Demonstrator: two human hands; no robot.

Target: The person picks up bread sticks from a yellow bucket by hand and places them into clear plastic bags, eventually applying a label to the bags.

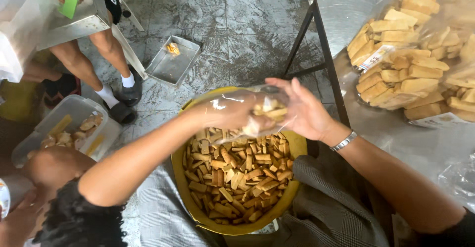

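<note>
In the middle of the frame, the left hand (232, 111) is pushed inside a clear plastic bag (247, 109), its fingers curled around a clutch of pale yellow biscuit sticks (267, 112) at the bag's right end. The right hand (304, 109) meets it from the right, fingers spread and cupped against the bag's outside, gripping the plastic where the sticks sit. A silver bracelet (344, 141) circles the right wrist.

Both hands hover just above a yellow basin (184, 187), lower centre, filled with many more of the same cut sticks (237, 177). The basin rests between the person's knees, which are covered in grey checked cloth (321, 202).

At the right edge, a metal surface (376, 123) carries sealed clear packs of larger pale blocks (410, 59), stacked in the upper right corner. On the wet tiled floor (237, 24) at upper centre lies a shallow metal tray (173, 61). At lower left stands a clear plastic tub (74, 111) with a few pieces inside. In the upper left, another person's bare legs, white socks and dark shoes (131, 91) show.
</note>
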